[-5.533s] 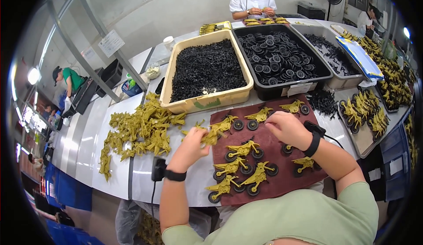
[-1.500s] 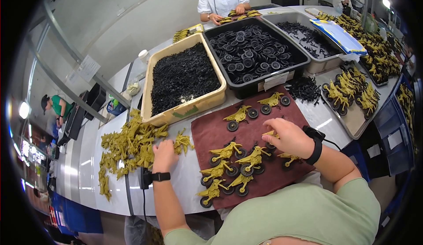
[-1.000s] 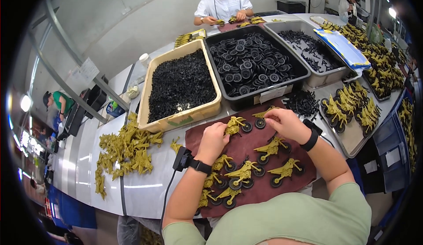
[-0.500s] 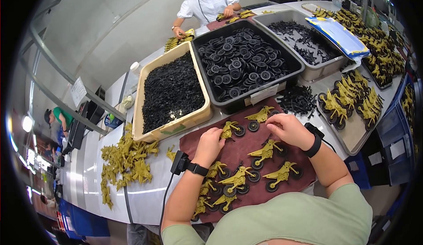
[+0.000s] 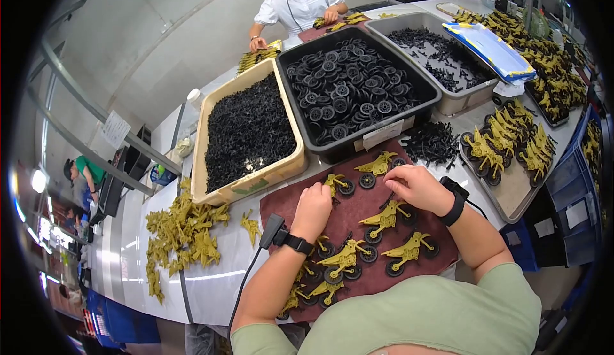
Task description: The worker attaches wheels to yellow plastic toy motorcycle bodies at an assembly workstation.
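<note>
On a maroon cloth (image 5: 358,211) lie several yellow toy motorcycles with black wheels. My left hand (image 5: 313,211) is closed, its fingertips hidden, just beside a small yellow motorcycle (image 5: 334,182) with one black wheel (image 5: 346,187) next to it. Pinched together, the fingers of my right hand (image 5: 416,187) are over the cloth; a thin dark piece shows below them, but whether they hold it is unclear. Beyond that hand lies another yellow motorcycle (image 5: 377,162). Nearer me are a motorcycle (image 5: 384,217) and one more (image 5: 409,248), both with wheels.
A cream bin (image 5: 291,163) of small black parts, a black bin (image 5: 332,154) of wheels and a grey bin (image 5: 457,102) stand beyond the cloth. Yellow bodies (image 5: 192,227) are piled at left. A tray (image 5: 511,205) of motorcycles is at right. A person (image 5: 300,3) works across the table.
My left hand has shifted a little to the right and toward me, covering part of the small motorcycle's near side. My right hand has barely moved.
</note>
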`<state>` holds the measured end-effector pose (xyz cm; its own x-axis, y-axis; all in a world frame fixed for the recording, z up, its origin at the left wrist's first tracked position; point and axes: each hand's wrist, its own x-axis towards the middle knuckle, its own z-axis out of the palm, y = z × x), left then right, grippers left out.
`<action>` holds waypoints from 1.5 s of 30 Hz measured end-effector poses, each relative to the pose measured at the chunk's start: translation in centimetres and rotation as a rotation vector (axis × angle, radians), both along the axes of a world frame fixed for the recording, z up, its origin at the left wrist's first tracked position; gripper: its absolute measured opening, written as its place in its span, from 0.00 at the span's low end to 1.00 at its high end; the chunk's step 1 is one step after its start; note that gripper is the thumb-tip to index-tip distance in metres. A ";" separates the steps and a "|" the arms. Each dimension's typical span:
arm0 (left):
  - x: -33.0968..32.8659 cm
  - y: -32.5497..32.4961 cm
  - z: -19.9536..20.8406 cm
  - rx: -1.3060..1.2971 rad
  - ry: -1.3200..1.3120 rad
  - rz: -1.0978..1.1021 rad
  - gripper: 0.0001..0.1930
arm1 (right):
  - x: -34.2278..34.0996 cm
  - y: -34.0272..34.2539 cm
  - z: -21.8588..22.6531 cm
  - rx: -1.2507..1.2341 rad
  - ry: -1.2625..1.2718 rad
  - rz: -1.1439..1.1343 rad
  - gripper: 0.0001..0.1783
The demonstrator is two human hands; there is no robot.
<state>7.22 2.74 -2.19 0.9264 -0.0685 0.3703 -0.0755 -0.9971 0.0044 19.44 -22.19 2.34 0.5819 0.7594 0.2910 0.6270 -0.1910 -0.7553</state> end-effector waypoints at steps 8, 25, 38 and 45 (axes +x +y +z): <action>-0.9 -3.2 6.6 -0.615 0.172 -0.040 0.10 | -0.2 0.6 -0.2 0.113 0.010 0.110 0.25; -5.2 -10.2 10.4 -0.349 -0.244 -0.140 0.17 | -3.2 0.3 0.1 0.430 0.732 0.432 0.19; -4.6 -9.5 9.1 -0.430 -0.297 -0.240 0.15 | -3.4 -0.1 -0.4 0.436 0.643 0.385 0.17; -4.8 -8.5 8.6 -0.603 -0.203 -0.210 0.18 | -2.5 0.5 0.6 0.360 0.133 0.388 0.22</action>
